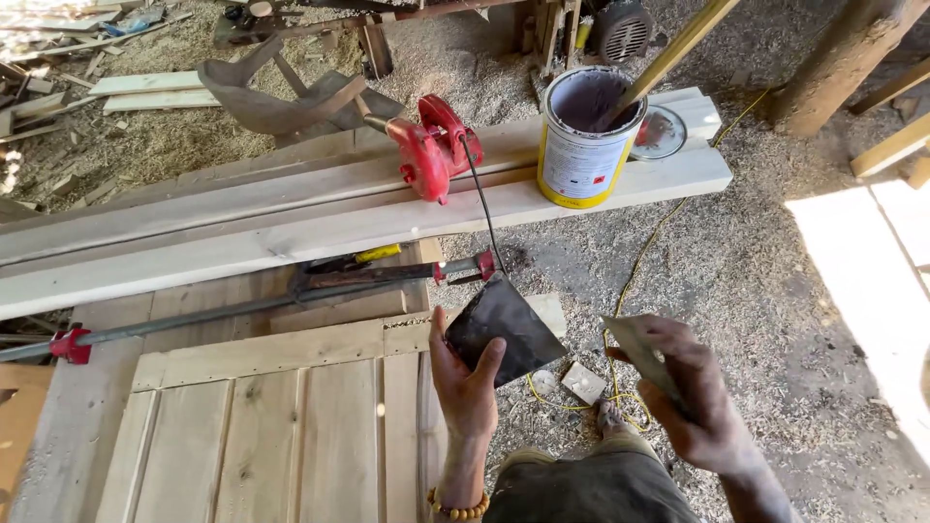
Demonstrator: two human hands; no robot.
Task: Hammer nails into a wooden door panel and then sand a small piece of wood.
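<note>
While your left hand (468, 383) grips a dark scraper blade (505, 332), long axis running toward lower right, your right hand (696, 397) pinches a smaller pale scraper (635, 349) at lower centre.

Dark blade (506, 331): flat, approx. square sheet, dull grey-black w/ worn, smeared faces. It was gripped at its lower-left corner in the left hand (467, 385), thumb on top, and tilted so one corner pointed up, just beside the corner of the wooden panel. Pale scraper (641, 351): thin, flat, light-coloured piece coated w/ greyish paste. It was pinched in the right hand (699, 402), edge-on, angled up-left toward the blade, not touching it. Both were held above the sawdust-covered ground.
</note>
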